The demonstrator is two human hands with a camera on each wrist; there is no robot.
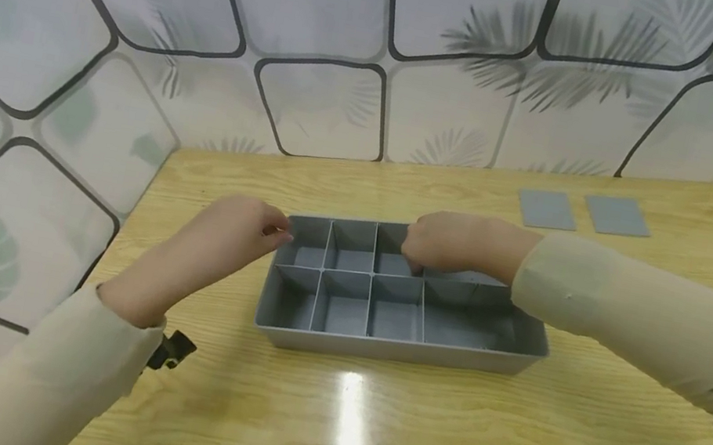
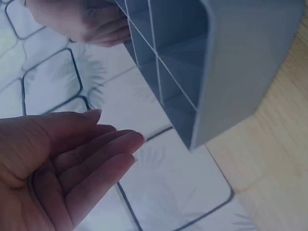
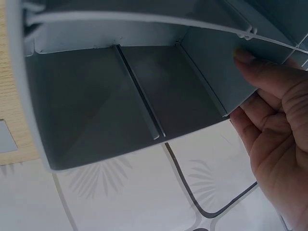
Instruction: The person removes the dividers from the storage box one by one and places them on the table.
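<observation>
A grey divided organizer box [image 1: 401,352] lies on the wooden table, split into several compartments by thin upright panels. My right hand [image 1: 449,243] reaches into its back row. In the right wrist view that hand pinches a grey divider panel [image 3: 209,67], the thumb flat on one face and the other fingers behind it. The divider stands upright across the compartment. Near the box's back left corner hovers my left hand [image 1: 241,226], fingers loosely bent. The left wrist view shows this palm [image 2: 29,163] holding nothing, apart from the box wall [image 2: 240,72].
Two flat grey square panels [image 1: 547,209] lie on the table behind the box, to the right. A patterned wall [image 1: 326,110] rises along the table's back and left edges. Wooden tabletop [image 1: 432,443] extends in front of the box. A black buckle [image 1: 172,351] sits by the left cuff.
</observation>
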